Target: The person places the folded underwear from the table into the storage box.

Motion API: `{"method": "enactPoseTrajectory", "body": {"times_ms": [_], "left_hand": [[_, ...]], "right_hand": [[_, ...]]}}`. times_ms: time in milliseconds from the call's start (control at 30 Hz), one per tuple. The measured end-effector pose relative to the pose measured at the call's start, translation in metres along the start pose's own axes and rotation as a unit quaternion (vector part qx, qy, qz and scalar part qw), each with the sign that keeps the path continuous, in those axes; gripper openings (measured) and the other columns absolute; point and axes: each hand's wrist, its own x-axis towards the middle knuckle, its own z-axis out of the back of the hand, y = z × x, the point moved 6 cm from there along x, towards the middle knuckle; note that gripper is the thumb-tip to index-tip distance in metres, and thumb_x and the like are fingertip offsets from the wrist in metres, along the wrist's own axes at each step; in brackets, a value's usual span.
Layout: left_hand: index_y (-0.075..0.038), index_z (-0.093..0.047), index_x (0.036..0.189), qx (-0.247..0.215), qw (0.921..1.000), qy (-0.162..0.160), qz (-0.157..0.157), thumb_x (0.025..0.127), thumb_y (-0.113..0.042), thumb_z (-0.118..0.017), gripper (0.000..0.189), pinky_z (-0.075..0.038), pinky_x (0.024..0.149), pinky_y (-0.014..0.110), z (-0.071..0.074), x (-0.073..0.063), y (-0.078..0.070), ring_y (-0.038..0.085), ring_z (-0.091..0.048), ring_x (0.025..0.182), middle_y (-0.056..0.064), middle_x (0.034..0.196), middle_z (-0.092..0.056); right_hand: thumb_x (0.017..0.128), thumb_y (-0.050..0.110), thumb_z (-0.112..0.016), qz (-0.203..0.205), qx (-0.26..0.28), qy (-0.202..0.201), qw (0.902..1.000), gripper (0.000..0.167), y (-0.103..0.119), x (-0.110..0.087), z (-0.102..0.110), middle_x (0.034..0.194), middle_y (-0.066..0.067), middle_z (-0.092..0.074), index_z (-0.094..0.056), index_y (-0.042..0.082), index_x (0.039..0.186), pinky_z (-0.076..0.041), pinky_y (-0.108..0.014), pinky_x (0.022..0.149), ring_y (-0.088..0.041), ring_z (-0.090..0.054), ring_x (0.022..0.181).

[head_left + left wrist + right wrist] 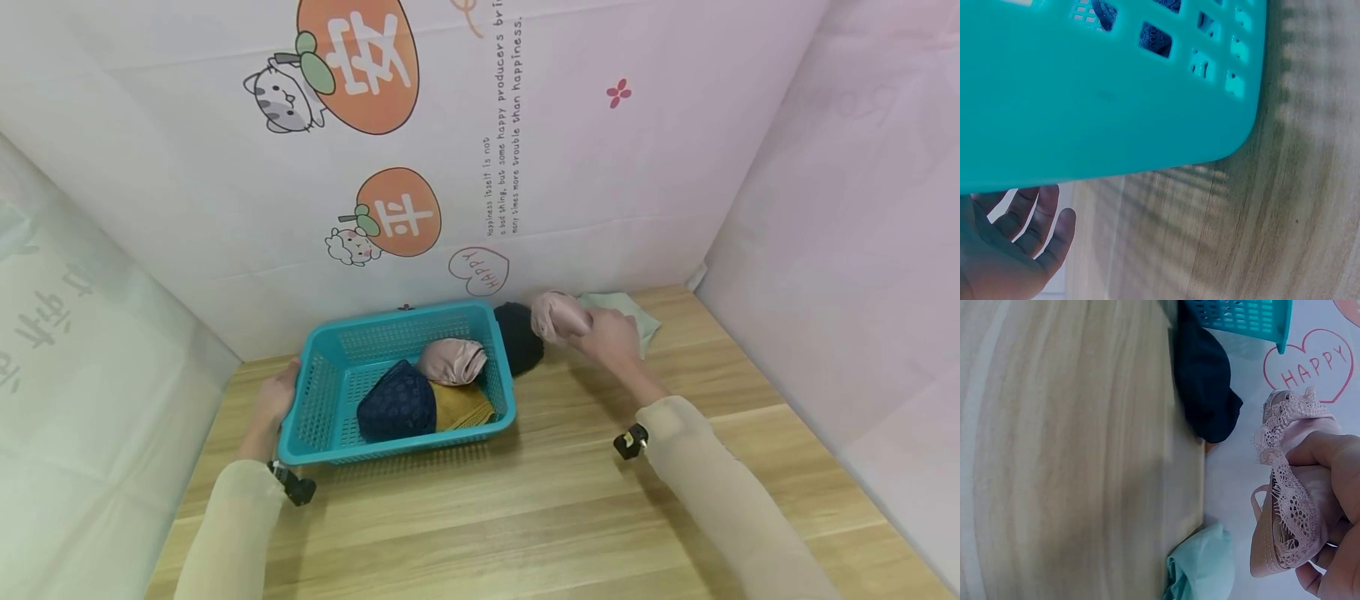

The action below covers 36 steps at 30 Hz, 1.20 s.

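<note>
A pink lace-trimmed bra [1300,512], folded over on itself, is gripped between the thumb and fingers of my right hand [609,337]. It is held up off the table, near the back wall. My left hand [277,396] rests against the outer left side of a teal plastic basket [315,450], its fingers loosely bent in the left wrist view. Inside the basket lie a folded navy patterned garment [397,404], a pink satiny one [450,361] and a mustard-yellow one with a lacy edge [461,408].
Right of the basket, a black garment [519,337] lies by the wall. A pale green cloth [647,321] lies behind my right hand. The wooden table [480,517] is bordered by printed fabric walls [570,167] at the back and sides.
</note>
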Motion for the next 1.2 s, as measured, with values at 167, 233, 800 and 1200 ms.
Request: {"method": "enactPoseTrajectory", "body": {"times_ms": [167,233,800,1200], "left_hand": [[0.001,-0.054,0.135,-0.004,1.0,-0.001,0.001,0.102,-0.064,-0.014,0.083,-0.048,0.067,0.028,0.0,0.001,0.001,0.02,-0.057,0.083,0.014,0.097,-0.056],[0.001,-0.053,0.137,-0.005,1.0,0.001,0.003,0.102,-0.065,-0.014,0.084,-0.048,0.067,0.029,0.0,0.001,0.001,0.021,-0.057,0.084,0.015,0.099,-0.056],[-0.004,-0.032,0.155,-0.01,0.9998,0.013,0.015,0.099,-0.07,-0.011,0.089,-0.048,0.083,0.038,-0.003,-0.001,0.002,0.037,-0.054,0.116,0.027,0.138,-0.049],[-0.006,-0.028,0.157,-0.012,0.9995,0.019,0.023,0.098,-0.072,-0.01,0.09,-0.04,0.107,0.059,-0.003,-0.001,0.003,0.045,-0.044,0.135,0.029,0.153,-0.039]], "right_hand": [[0.082,0.047,-0.074,0.01,0.006,-0.003,0.9999,0.051,0.007,0.001,0.004,0.09,-0.017,-0.07,-0.066,0.002,0.106,-0.043,-0.055,0.081,-0.036,-0.064,0.084],[0.082,0.047,-0.074,0.013,0.008,-0.004,0.9999,0.049,0.01,0.001,0.006,0.089,-0.017,-0.07,-0.065,0.003,0.102,-0.043,-0.055,0.08,-0.036,-0.064,0.083],[0.081,0.044,-0.074,0.021,0.016,0.0,0.9997,0.041,0.03,0.005,0.016,0.085,-0.012,-0.069,-0.065,0.007,0.097,-0.044,-0.053,0.08,-0.031,-0.062,0.079],[0.082,0.044,-0.074,0.024,0.001,0.007,0.9997,0.043,0.046,0.005,0.022,0.09,-0.014,-0.07,-0.065,0.005,0.097,-0.048,-0.049,0.079,-0.031,-0.064,0.082]]}}
